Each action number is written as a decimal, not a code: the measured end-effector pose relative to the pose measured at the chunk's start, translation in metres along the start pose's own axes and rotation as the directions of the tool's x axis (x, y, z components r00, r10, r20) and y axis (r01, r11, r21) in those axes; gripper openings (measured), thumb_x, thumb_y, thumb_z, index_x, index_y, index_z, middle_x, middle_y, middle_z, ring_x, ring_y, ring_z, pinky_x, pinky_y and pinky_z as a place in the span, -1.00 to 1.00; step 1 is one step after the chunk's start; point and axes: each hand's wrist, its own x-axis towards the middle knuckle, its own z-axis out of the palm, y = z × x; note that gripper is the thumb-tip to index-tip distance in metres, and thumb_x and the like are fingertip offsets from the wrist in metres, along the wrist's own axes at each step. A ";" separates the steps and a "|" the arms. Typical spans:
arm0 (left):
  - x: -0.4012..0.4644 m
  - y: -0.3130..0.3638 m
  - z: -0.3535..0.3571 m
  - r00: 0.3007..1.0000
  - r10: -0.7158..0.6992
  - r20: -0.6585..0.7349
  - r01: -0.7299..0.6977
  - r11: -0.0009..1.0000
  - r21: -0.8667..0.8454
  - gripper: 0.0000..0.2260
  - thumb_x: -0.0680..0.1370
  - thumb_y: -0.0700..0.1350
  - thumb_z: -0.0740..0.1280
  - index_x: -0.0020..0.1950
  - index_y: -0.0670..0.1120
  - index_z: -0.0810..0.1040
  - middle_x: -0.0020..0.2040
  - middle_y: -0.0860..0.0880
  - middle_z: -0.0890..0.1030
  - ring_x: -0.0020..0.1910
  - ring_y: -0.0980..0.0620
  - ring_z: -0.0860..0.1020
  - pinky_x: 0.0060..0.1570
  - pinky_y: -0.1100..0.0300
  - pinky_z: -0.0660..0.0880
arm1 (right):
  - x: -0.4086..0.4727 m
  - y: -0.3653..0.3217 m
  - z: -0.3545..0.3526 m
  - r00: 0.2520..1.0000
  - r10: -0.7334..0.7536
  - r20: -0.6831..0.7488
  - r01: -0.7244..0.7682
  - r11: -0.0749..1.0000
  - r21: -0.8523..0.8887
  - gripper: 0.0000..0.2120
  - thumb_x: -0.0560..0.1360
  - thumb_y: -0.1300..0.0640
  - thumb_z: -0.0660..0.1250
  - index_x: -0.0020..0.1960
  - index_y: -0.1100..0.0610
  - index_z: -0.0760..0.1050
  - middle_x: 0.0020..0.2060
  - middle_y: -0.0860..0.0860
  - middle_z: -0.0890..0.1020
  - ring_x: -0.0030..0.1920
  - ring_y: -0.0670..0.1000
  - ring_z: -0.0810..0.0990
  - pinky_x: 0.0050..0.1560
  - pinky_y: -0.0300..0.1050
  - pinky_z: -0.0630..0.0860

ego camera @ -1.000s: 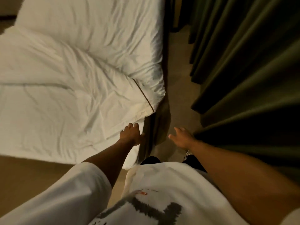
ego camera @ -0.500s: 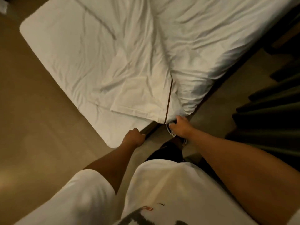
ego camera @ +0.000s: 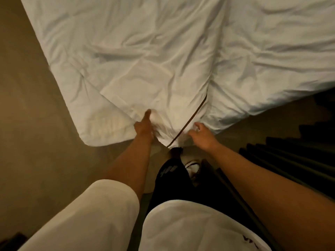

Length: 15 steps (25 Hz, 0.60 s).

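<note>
A white duvet point(ego camera: 163, 66) lies crumpled over the bed, and its near corner with a thin brown piping line point(ego camera: 190, 118) hangs toward me. My left hand point(ego camera: 145, 126) grips a bunch of this corner's fabric left of the piping, with one finger stretched forward on the cloth. My right hand point(ego camera: 202, 134) is just right of the piping at the cloth's edge. Its thumb is raised and its fingers are loosely spread, touching the fabric. The corner's tip hangs free between my two hands.
Tan floor point(ego camera: 32, 142) runs along the bed's left side and in front of it. Dark green curtains point(ego camera: 299, 160) hang close on the right. My legs in black trousers and a white shoe point(ego camera: 194, 166) stand at the bed's corner.
The view has swung closer over the bed corner. My left hand moved from the bed's edge up onto the duvet corner and took hold of it. My right hand's grip on the corner loosened.
</note>
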 end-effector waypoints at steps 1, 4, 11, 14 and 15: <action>0.005 0.003 0.005 0.997 -0.059 -0.041 0.052 0.987 -0.153 -0.13 0.27 0.25 0.57 0.40 -0.22 0.42 0.25 -0.20 0.60 0.14 -0.24 0.60 0.16 -0.10 0.55 | 0.009 0.000 -0.003 1.000 0.015 0.001 -0.015 1.000 -0.002 -0.40 0.57 0.02 0.27 0.56 0.10 0.22 0.50 0.14 0.35 0.44 0.16 0.39 0.43 0.03 0.36; 0.007 0.012 0.010 0.998 -0.057 0.014 0.058 0.938 -0.341 -0.16 0.21 0.09 0.63 0.41 -0.12 0.42 0.18 -0.11 0.63 0.05 -0.17 0.63 -0.09 -0.02 0.60 | 0.026 -0.005 -0.009 1.000 0.007 -0.011 -0.007 1.000 0.008 -0.43 0.56 0.02 0.30 0.51 0.17 0.26 0.38 0.11 0.47 0.35 0.14 0.47 0.26 -0.09 0.41; -0.077 -0.010 0.038 0.889 0.405 0.212 -0.392 0.914 -0.101 -0.46 0.43 -0.33 0.39 0.40 -0.10 0.41 0.27 -0.08 0.58 0.21 -0.14 0.56 0.16 -0.03 0.55 | 0.032 -0.030 -0.057 0.991 -0.027 -0.132 0.073 0.931 0.357 -0.28 0.51 -0.06 0.35 0.54 0.18 0.17 0.43 0.12 0.41 0.36 0.17 0.46 0.30 -0.02 0.43; -0.144 -0.046 0.096 0.596 0.620 0.510 -0.802 0.436 0.408 -0.65 0.51 -0.23 0.32 0.30 -0.18 0.45 0.19 -0.14 0.57 0.16 -0.22 0.57 0.11 0.05 0.48 | 0.034 -0.040 -0.114 0.971 -0.107 -0.212 0.181 0.913 0.367 -0.39 0.58 -0.13 0.21 0.54 0.12 0.22 0.42 0.16 0.41 0.36 0.23 0.45 0.32 0.04 0.41; -0.166 -0.059 0.122 0.508 0.606 0.612 -0.852 0.248 0.462 -0.64 0.50 -0.16 0.27 0.30 -0.18 0.48 0.19 -0.19 0.55 0.11 -0.27 0.57 0.11 0.04 0.47 | 0.035 -0.039 -0.142 0.967 -0.146 -0.207 0.215 0.906 0.365 -0.45 0.61 -0.14 0.13 0.52 0.10 0.27 0.39 0.15 0.44 0.35 0.22 0.46 0.34 0.05 0.41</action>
